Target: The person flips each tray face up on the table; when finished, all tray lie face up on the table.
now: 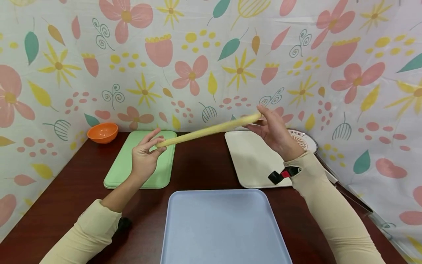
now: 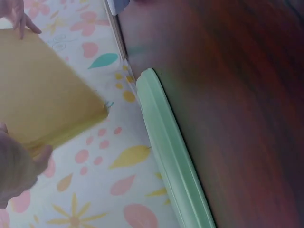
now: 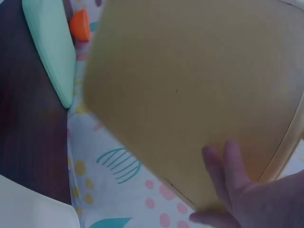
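Both hands hold a yellow tray (image 1: 204, 131) up above the table, seen nearly edge-on in the head view and tilted with its right end higher. My left hand (image 1: 145, 154) pinches its left end between thumb and fingers, over the green tray. At the raised right end, my right hand (image 1: 275, 134) grips the edge. The right wrist view shows a broad face of the yellow tray (image 3: 190, 85), with fingers of the right hand (image 3: 256, 194) laid against it. From the left wrist, the yellow tray (image 2: 42, 85) spans between the two hands.
A blue tray (image 1: 221, 227) lies at the front centre. The green tray (image 1: 159, 165) is back left, beside an orange bowl (image 1: 103, 133). A cream tray (image 1: 254, 157) sits back right, near a patterned white plate (image 1: 311, 143) and a long dark handle (image 1: 352, 195). A floral curtain (image 1: 211, 62) hangs behind.
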{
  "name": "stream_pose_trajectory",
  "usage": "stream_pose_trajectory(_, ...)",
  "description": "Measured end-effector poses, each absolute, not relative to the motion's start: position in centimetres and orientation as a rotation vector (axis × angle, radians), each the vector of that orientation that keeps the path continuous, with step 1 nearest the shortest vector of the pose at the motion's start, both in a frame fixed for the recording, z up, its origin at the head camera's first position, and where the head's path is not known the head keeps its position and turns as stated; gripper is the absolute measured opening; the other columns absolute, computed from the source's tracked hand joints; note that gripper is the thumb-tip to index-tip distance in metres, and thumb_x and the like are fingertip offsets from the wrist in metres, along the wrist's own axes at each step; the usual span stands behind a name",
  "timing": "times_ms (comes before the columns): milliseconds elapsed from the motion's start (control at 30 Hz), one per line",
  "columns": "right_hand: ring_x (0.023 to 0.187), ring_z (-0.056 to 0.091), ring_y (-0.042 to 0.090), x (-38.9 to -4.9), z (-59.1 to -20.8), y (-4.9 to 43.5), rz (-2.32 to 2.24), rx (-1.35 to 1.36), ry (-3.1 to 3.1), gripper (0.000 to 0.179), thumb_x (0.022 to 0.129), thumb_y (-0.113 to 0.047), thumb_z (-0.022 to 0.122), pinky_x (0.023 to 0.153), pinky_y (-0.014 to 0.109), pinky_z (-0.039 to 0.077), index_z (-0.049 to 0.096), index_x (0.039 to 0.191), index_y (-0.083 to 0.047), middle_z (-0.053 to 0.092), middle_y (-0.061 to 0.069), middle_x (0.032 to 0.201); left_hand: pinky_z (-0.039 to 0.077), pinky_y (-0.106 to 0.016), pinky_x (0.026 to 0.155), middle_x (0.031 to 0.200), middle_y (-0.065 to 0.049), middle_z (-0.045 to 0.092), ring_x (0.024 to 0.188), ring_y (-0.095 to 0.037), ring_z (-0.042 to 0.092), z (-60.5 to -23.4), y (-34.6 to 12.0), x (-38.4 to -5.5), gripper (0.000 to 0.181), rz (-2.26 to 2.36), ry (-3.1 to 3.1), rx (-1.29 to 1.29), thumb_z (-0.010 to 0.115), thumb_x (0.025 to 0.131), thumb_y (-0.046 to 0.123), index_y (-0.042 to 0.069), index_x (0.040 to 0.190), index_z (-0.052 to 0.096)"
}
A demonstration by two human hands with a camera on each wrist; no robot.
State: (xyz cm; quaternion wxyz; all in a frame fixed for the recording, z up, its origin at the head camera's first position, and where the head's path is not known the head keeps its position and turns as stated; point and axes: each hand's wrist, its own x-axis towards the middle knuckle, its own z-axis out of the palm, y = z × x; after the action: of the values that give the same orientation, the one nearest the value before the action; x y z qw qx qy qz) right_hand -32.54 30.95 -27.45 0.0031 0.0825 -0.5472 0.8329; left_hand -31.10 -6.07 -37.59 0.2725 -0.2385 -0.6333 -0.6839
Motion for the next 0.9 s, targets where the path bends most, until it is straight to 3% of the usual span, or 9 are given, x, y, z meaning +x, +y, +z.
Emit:
stream_pose_trajectory(100, 0.084, 0.07, 0.015, -32.4, -27.9, 30.7, 2.572, 0.328, -1.758, 0.022, 0.102, -0.022, 0.058, 0.075, 0.025, 0.057, 0.052, 0.108, -0.002, 0.067, 0.007, 0.094, 0.054, -0.018, 0.082, 0.134, -0.026, 0.057, 0.116, -0.024, 0.062, -37.7, -5.7, -31.0, 0.02, -1.79, -1.712, -0.675, 0.069, 0.078, -0.023, -0.021, 0.098, 0.068)
stream_pose_trajectory(300, 0.084, 0.069, 0.01, -31.9, -28.5, 30.4, 2.527, 0.32, -1.773, 0.036, 0.1, -0.008, 0.056, 0.07, 0.021, 0.056, 0.036, 0.128, 0.001, 0.059, 0.007, 0.11, 0.052, -0.016, 0.082, 0.139, -0.019, 0.055, 0.118, -0.029, 0.06, -37.9, -5.4, -30.8, 0.018, -1.737, -1.724, -0.672, 0.069, 0.079, -0.021, -0.019, 0.097, 0.07)
stream_pose_trajectory(500, 0.084, 0.068, 0.01, -31.6, -29.1, 31.0, 2.498, 0.285, -1.836, 0.055, 0.098, -0.002, 0.053, 0.069, 0.02, 0.056, 0.024, 0.144, 0.005, 0.047, 0.015, 0.126, 0.051, -0.018, 0.088, 0.147, -0.018, 0.047, 0.122, -0.016, 0.056, -37.7, -5.3, -30.7, 0.017, -1.777, -1.687, -0.646, 0.068, 0.079, -0.023, -0.023, 0.096, 0.067)
stream_pose_trajectory(700, 0.085, 0.069, 0.011, -31.3, -30.0, 31.4, 2.512, 0.313, -1.814, 0.06, 0.098, 0.002, 0.049, 0.069, 0.021, 0.056, 0.019, 0.149, 0.008, 0.042, 0.018, 0.132, 0.049, -0.02, 0.092, 0.153, -0.014, 0.042, 0.124, -0.016, 0.051, -37.7, -5.2, -30.7, 0.018, -1.846, -1.68, -0.612, 0.067, 0.08, -0.024, -0.025, 0.098, 0.065)
stream_pose_trajectory(900, 0.08, 0.071, 0.013, -30.6, -31.0, 31.2, 2.574, 0.307, -1.744, 0.059, 0.096, 0.005, 0.051, 0.068, 0.022, 0.057, 0.023, 0.148, 0.004, 0.051, 0.016, 0.123, 0.048, -0.02, 0.094, 0.155, -0.009, 0.039, 0.134, -0.026, 0.045, -37.9, -5.3, -31.0, 0.02, -1.905, -1.719, -0.481, 0.068, 0.084, -0.017, -0.022, 0.103, 0.066)
